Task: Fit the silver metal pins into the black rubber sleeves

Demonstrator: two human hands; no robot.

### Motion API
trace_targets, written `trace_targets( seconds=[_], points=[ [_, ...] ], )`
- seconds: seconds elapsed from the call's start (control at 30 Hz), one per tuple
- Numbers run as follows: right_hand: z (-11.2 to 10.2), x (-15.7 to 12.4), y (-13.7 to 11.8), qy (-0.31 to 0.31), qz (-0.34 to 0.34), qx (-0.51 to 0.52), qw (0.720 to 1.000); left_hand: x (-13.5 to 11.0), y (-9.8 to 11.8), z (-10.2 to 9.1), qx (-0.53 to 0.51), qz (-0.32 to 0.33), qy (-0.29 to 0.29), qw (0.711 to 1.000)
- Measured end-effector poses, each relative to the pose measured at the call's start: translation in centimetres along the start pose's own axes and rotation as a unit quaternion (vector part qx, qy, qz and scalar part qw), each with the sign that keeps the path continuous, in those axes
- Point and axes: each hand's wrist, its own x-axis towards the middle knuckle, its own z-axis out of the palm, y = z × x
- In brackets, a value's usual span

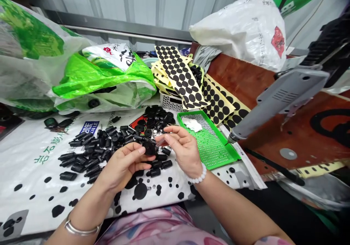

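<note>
Between the thumb and fingers of my left hand (pixel 128 163) is a black round plastic part (pixel 150 148), held over the work surface. My right hand (pixel 184 148) is closed in a pinch beside it. A small pale sliver shows at those fingertips, too small to name. Below and to the left of my hands lies a loose heap of black cylindrical parts (pixel 94 148). Black round caps (pixel 157 119) are piled just beyond my fingers. Right of my right hand sits a green tray (pixel 218 154) with many small metal pieces and a crumpled white scrap.
A grey electric screwdriver (pixel 281 95) hangs at the right, its tip near the tray. Sheets of black round stickers (pixel 180 77) lie over a white basket (pixel 169 102). Green-and-white plastic bags (pixel 106 77) stand at back left, and a white sack (pixel 243 30) at back right.
</note>
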Motion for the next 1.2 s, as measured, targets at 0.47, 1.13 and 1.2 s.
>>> trace_targets(
  seconds=[0.47,1.13,1.2],
  points=[
    [-0.6,-1.4,0.2,-0.069,-0.325,-0.378,0.864,-0.8,-0.7,-0.1,-0.023,0.006,-0.031,0.999],
    [-0.9,-2.6,-2.8,-0.197,-0.195,-0.369,0.887,-1.6,-0.8,0.2,0.022,0.026,-0.038,0.999],
    [-0.8,-2.7,-2.6,-0.209,-0.198,-0.393,0.873,-1.6,-1.0,0.2,0.031,0.025,-0.044,0.998]
  ],
)
